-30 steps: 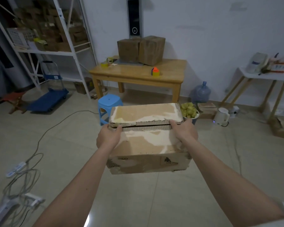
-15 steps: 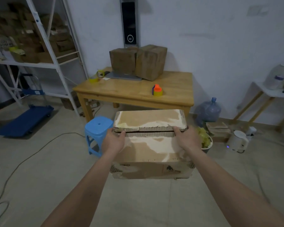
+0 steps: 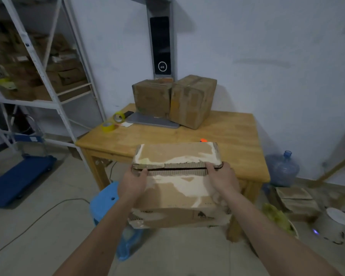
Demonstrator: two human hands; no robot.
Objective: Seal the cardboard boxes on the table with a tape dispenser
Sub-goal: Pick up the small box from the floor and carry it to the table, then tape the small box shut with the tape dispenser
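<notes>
Both hands carry a worn brown cardboard box (image 3: 177, 188) before the wooden counter (image 3: 233, 136): left hand (image 3: 132, 183) and right hand (image 3: 222, 179), each grip clamped on its top flaps.

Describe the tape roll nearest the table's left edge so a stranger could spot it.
Find the wooden table against the white wall. Near its back left corner lie two yellow tape rolls; the yellow tape roll you want lies flat, nearer the edge, while its neighbour stands tilted behind it.
</notes>
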